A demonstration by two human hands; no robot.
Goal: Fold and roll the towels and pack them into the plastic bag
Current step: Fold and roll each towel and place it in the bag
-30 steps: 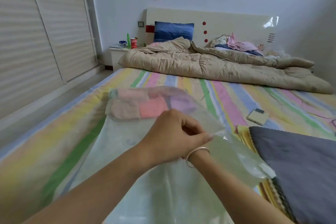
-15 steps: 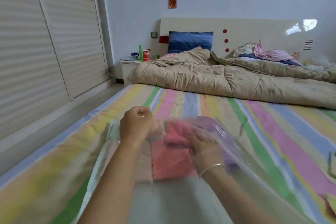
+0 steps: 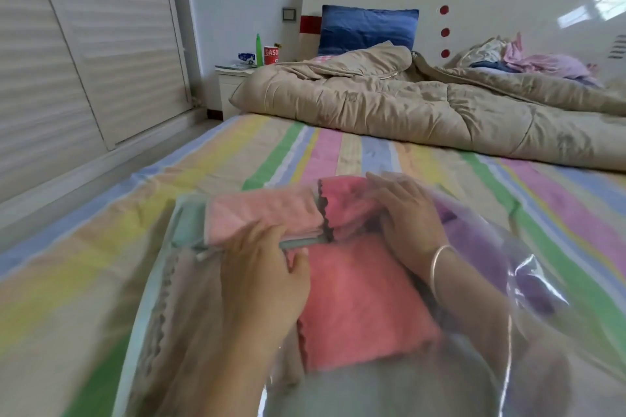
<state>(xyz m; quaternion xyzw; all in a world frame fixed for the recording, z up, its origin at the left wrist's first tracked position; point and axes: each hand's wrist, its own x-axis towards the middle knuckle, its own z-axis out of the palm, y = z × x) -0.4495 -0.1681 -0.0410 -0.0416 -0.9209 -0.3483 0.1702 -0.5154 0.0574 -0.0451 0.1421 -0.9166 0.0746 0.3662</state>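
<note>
A clear bag (image 3: 528,284) lies flat on the striped bed (image 3: 338,152), filling the frame from 5 to 8 o'clock, with both arms reaching into it. Inside, at the centre, a folded coral towel (image 3: 359,301) lies flat. At its 11 o'clock a pale pink towel (image 3: 261,213) lies crosswise at the far end of the bag, and just to the right of that a darker pink towel (image 3: 342,205) with a scalloped edge butts against it. A beige towel (image 3: 189,298) lies along the bag's left side at 9 o'clock, and a purple towel (image 3: 474,240) shows at 3 o'clock, under the plastic.

The left hand (image 3: 264,278) sits at the near edge of the pale pink towel, fingers curled down on it; whether it actually pinches the cloth I cannot tell. The right hand (image 3: 406,213), with a bangle (image 3: 440,267) on its wrist, lies spread flat, fingers pressed on the darker pink towel, gripping nothing.

Beyond, at 12 o'clock, a tan quilt (image 3: 423,105) is bunched across the bed below a blue pillow (image 3: 367,27).
</note>
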